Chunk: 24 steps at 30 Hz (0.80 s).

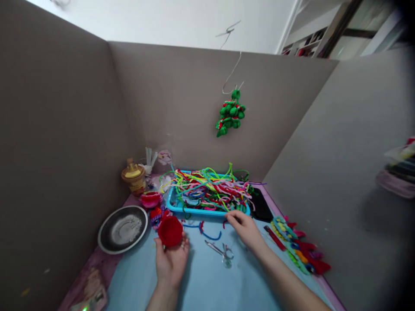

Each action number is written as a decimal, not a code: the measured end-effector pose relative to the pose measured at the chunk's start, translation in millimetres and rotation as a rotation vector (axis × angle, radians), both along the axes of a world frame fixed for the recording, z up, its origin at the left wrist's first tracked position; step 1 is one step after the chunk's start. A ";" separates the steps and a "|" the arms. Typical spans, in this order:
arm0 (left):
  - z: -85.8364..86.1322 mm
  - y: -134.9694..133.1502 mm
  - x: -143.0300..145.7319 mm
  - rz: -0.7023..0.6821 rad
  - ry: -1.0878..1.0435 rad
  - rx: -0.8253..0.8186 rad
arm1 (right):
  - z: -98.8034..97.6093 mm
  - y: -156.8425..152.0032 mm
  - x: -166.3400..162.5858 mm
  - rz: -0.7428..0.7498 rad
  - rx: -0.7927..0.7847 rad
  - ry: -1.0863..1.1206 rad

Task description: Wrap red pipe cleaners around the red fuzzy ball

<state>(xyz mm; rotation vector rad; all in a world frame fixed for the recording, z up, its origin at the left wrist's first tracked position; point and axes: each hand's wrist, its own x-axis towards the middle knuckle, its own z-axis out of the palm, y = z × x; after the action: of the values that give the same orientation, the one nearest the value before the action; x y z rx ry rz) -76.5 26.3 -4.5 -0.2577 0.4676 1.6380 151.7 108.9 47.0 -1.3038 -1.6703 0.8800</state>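
Note:
My left hand (171, 259) is closed around a round red fuzzy piece (170, 230), held just above the light blue table surface (207, 280). My right hand (244, 229) reaches toward the front rim of a turquoise tray (177, 208) heaped with colourful pipe cleaners (212, 190); its fingers are partly curled at the tray's edge, and whether they hold anything is unclear. Small metal scissors (222, 251) lie on the table between my two hands. A blue pipe cleaner (207, 233) lies in front of the tray.
A metal dish (123, 229) sits at the left, with a pink craft piece (151, 199) and a wooden jar (133, 176) behind it. Finished colourful pieces (300, 252) lie at the right. A green ornament (231, 114) hangs from a hook. Grey partition walls enclose the desk.

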 end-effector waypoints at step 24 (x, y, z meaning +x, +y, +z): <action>-8.3 11.2 12.0 -0.067 0.018 0.103 | 23.0 159.5 -209.7 0.084 0.177 -0.602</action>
<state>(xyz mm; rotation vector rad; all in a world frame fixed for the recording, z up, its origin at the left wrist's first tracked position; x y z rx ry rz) -64.5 37.5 -12.8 -0.1492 0.3997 1.5945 -58.0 268.4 70.1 -1.4696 -2.2190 0.3815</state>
